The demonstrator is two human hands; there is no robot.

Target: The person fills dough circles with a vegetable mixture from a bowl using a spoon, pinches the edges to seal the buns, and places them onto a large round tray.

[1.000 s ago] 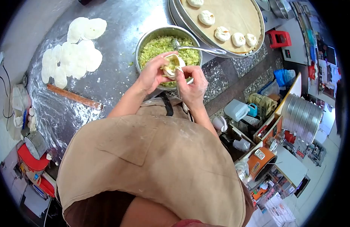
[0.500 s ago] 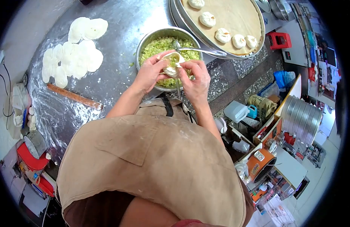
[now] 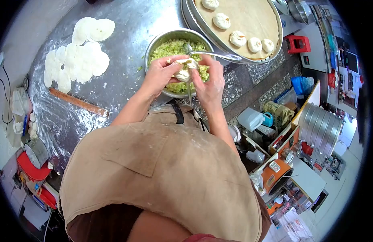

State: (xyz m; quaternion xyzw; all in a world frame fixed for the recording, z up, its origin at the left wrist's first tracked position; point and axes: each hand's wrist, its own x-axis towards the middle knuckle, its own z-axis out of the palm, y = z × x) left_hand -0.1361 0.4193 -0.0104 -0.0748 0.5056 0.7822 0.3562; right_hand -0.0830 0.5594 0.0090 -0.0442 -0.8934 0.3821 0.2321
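Observation:
A partly pleated filled bun (image 3: 183,75) is held between both hands above a steel bowl (image 3: 149,56). My left hand (image 3: 158,76) cups it from the left, fingers curled round the dough. On the right, my right hand (image 3: 208,80) pinches the bun's upper edge between thumb and fingers. A small opening at its top shows some filling. Chopped green filling (image 3: 166,49) fills the bowl below. A metal spoon (image 3: 216,54) rests in the bowl, its handle reaching over the right rim. Another thin handle (image 3: 189,94) shows at the near rim.
Flat dough wrappers (image 3: 83,60) lie overlapping on the floury metal table (image 3: 126,24), near a wooden rolling pin (image 3: 78,102). At the upper right, a round lined steamer tray (image 3: 251,24) carries several shaped buns (image 3: 237,38). Shelves with containers (image 3: 251,118) stand to the right.
The bun's opening has narrowed as its edge is gathered. My right fingers have moved up and over the bun's top, while my left hand stays in about the same place.

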